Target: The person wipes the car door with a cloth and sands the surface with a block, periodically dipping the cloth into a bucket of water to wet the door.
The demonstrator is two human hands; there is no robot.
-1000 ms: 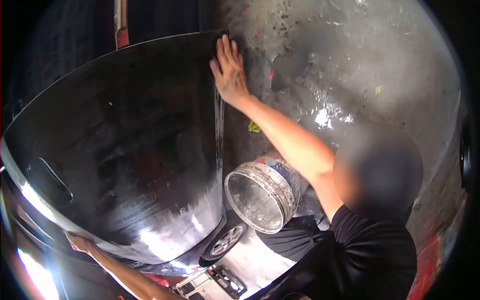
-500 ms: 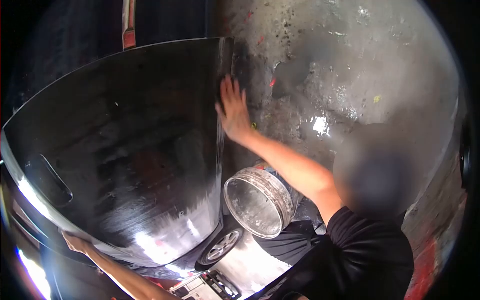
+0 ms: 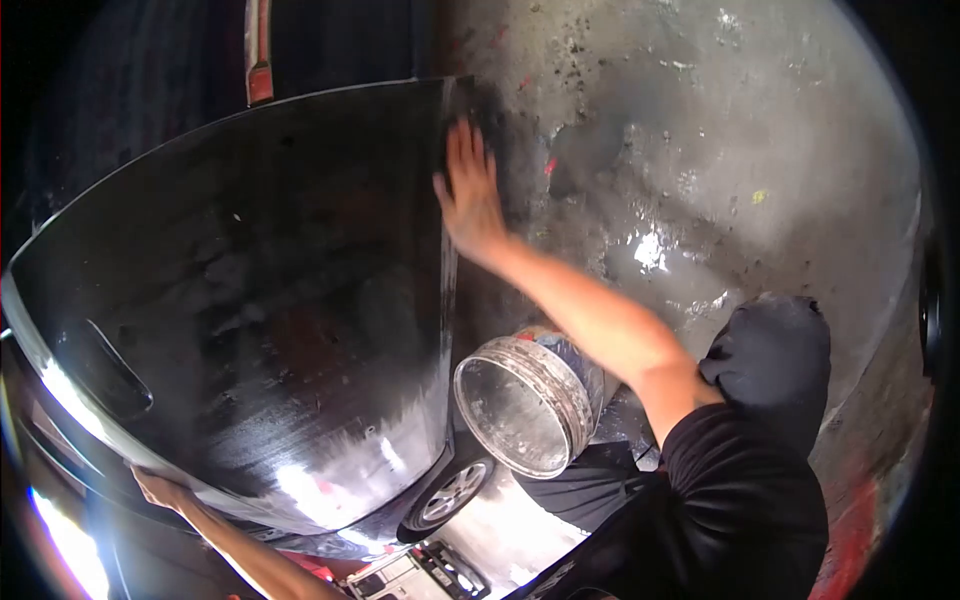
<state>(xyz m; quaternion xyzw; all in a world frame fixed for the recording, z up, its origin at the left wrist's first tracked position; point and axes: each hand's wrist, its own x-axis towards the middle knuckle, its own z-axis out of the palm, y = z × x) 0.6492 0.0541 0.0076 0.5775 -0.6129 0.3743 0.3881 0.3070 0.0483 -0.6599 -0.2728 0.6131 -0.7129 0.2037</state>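
Observation:
A large dark car door (image 3: pixel 300 260) with a recessed handle area and pale, sanded-looking patches near its lower part fills the left of the head view. My right hand (image 3: pixel 470 195) lies flat along the door's right edge, fingers stretched out and holding nothing. At the lower left, my left hand (image 3: pixel 160 490) is closed round the door's opposite edge, its fingertips partly hidden behind it. Beneath my right forearm is a round, stained bucket (image 3: pixel 520 405), its open mouth facing me.
Rough grey concrete floor (image 3: pixel 680 170), with shiny wet-looking spots, stretches along the right. A car wheel (image 3: pixel 455 495) shows below the door. My bent knee (image 3: pixel 770 360) in dark cloth is at the right. A red-tipped bar (image 3: pixel 260 80) meets the door's top edge.
My right hand has slid slightly upward along the door's edge, still flat. My left hand keeps its hold. The view has shifted a little, and my knee shows more clearly.

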